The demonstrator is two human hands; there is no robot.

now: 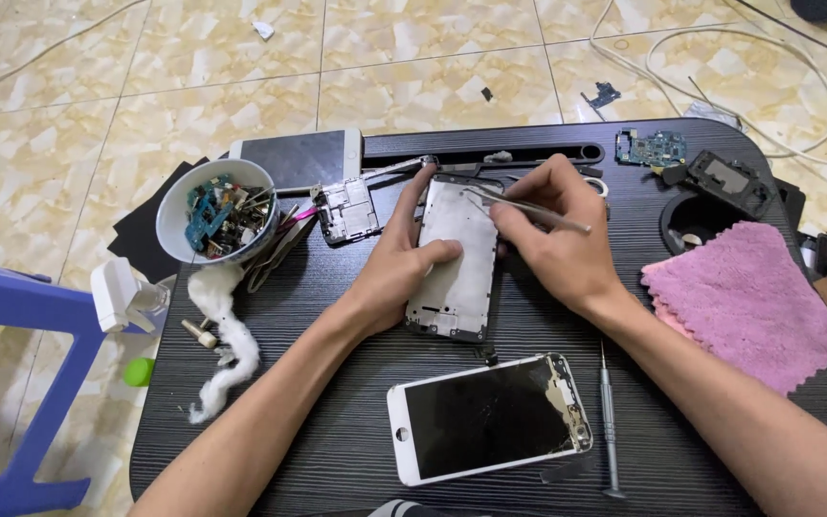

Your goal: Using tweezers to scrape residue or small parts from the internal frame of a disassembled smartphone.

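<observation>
My left hand (396, 257) grips the left edge of an opened phone frame (454, 278) lying on the black table (337, 421), thumb pressed on its bare metal plate. My right hand (549, 237) holds metal tweezers (528, 209) whose tips reach the upper part of the frame. A white phone with a cracked screen (488, 417) lies just in front of my hands. A slim screwdriver (609, 421) rests to its right.
A bowl of small phone parts (218, 213) stands at the left, next to a white phone (299, 158), a metal shield part (346, 209) and cotton wool (227, 335). A pink cloth (748, 302), a circuit board (651, 147) and a black part (727, 180) lie right. White cables (720, 57) cross the tiled floor.
</observation>
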